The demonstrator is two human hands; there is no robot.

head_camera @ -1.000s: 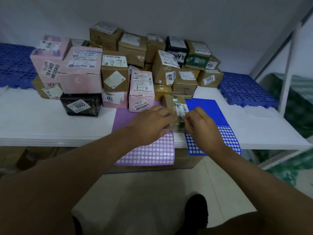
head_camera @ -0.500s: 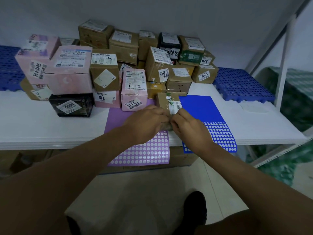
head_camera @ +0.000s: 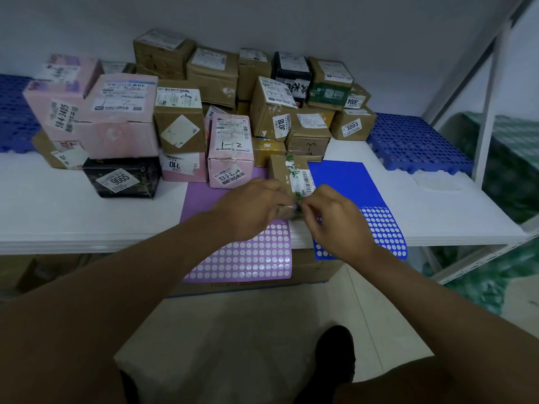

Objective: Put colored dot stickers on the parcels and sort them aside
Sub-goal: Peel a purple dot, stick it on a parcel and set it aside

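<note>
A small brown parcel with green tape and a barcode label lies on the white table between a purple sticker sheet and a blue sticker sheet. My left hand grips the parcel's near end from the left. My right hand pinches the same end from the right, fingertips almost touching the left hand's. A speck of purple shows between the fingertips; whether it is a sticker is unclear. Both sheets hang over the table's front edge.
A pile of brown, pink and black parcels fills the back of the white table. Blue plastic grids lie at far left and right. A metal shelf post stands on the right. A cardboard box sits under the table.
My two hands have drawn closer together over the near end of the small brown parcel. The parcel and the sheets have stayed in place.
</note>
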